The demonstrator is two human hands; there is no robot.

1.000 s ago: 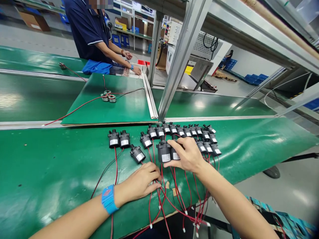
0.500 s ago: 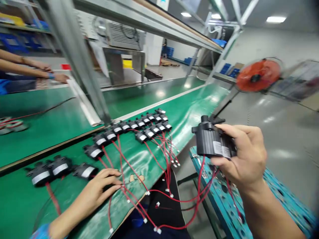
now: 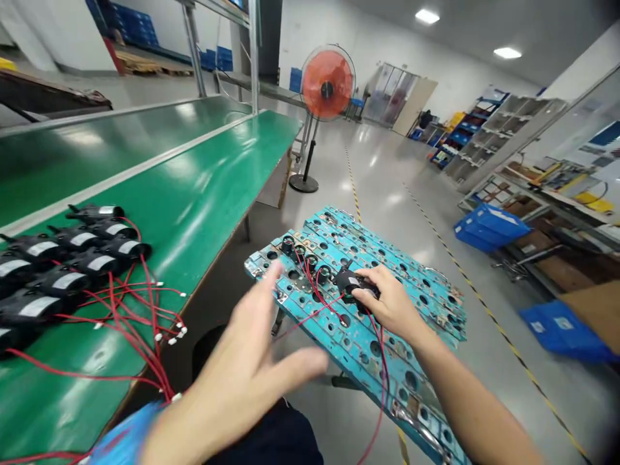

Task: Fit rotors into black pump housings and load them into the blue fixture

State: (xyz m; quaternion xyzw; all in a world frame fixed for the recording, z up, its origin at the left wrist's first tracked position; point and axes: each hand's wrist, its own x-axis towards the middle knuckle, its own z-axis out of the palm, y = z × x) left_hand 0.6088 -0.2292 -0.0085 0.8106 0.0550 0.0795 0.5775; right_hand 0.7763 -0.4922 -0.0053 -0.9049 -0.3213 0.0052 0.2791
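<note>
My right hand grips black pumps with white labels, low over or on a turquoise perforated board; contact with the board cannot be told. Red leads trail from them across the board. My left hand, blurred, is held up in front of the board's near left side, fingers and thumb apart, holding nothing. Left of the held pumps, several round black parts with red wires sit in the board. On the green bench lie several labelled black pumps, their red leads ending in white connectors.
The bench's edge runs along the left of the board, with a gap between. A red pedestal fan stands beyond. Blue bins and a loaded shelf rack are on the right. Yellow-black tape marks the floor.
The view has swung right, from the bench to the board. My right hand has brought the pumps down to the board. My left hand has left the wires on the bench and is raised.
</note>
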